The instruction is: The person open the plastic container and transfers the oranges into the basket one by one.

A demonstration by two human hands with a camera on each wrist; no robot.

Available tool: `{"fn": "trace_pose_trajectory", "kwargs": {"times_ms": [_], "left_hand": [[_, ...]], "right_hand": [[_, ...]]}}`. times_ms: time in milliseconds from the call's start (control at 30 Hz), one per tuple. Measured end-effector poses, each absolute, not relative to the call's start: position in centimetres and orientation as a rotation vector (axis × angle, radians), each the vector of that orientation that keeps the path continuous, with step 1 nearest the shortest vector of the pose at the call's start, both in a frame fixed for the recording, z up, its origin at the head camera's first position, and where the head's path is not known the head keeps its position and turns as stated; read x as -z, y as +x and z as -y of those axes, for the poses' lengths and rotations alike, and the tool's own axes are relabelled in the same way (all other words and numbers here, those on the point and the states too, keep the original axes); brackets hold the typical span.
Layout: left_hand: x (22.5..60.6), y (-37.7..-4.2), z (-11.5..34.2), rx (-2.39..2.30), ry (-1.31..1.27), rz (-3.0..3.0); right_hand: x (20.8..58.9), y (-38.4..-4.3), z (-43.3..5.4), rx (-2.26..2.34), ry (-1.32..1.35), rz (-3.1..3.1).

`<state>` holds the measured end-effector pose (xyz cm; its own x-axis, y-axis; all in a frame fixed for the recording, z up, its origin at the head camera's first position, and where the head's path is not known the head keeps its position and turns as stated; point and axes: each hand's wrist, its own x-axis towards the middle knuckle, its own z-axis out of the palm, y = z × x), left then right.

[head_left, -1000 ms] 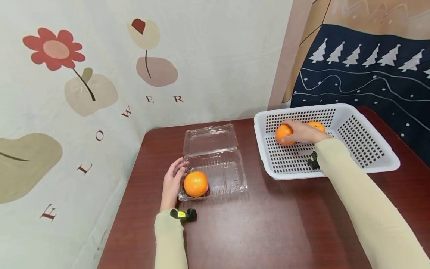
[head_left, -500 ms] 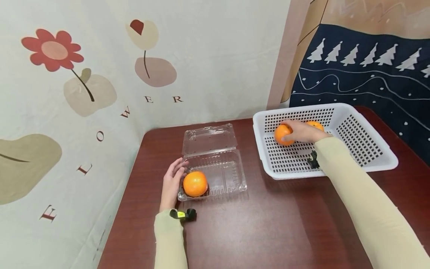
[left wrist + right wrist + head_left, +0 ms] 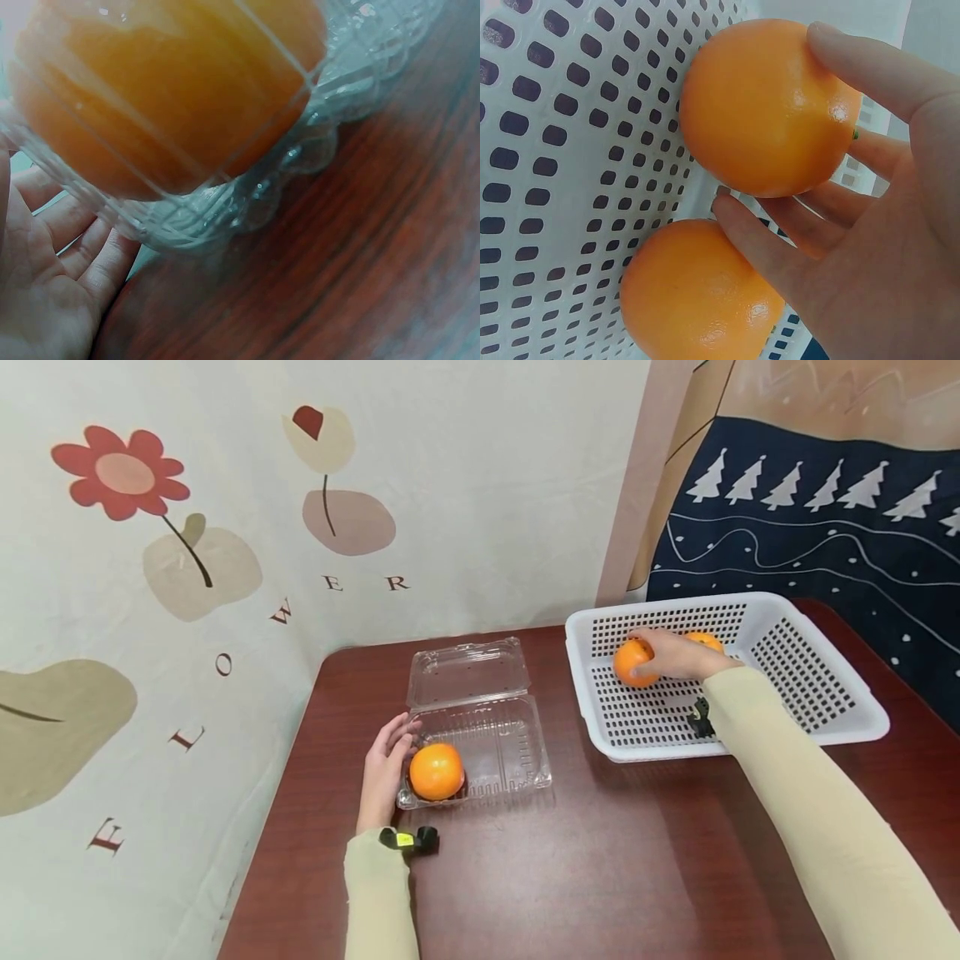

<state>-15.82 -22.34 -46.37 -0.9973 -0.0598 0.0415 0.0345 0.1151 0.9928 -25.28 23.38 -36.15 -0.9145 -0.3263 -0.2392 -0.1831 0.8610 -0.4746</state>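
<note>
In the white basket (image 3: 813, 739), my right hand (image 3: 675, 656) holds an orange (image 3: 769, 109), thumb on one side and fingers curled round the other. A second orange (image 3: 701, 292) lies beside it, close under the index finger. My left hand (image 3: 384, 768) rests with relaxed fingers against the left side of a clear plastic clamshell box (image 3: 517, 752), its fingertips at the rim. Inside the box, in the near left corner, sits another orange (image 3: 437, 772). The left wrist view shows that orange through the clear wall, with the palm (image 3: 52, 300) beside it.
The box's lid (image 3: 468, 672) lies folded back on the dark red-brown table (image 3: 585, 868). Behind the table hangs a pale flower-print cloth (image 3: 480, 485), with a navy tree-print one (image 3: 810, 518) at the right. The basket's raised walls surround the right hand.
</note>
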Motion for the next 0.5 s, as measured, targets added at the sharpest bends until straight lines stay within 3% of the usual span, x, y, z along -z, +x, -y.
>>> {"fn": "trace_pose_trajectory", "kwargs": {"times_ms": [500], "left_hand": [[46.72,-15.98,22.39,2.052,0.017,2.277]], "right_hand": [[36.29,-25.27,-23.37,0.678,-0.404,-2.727]]}}
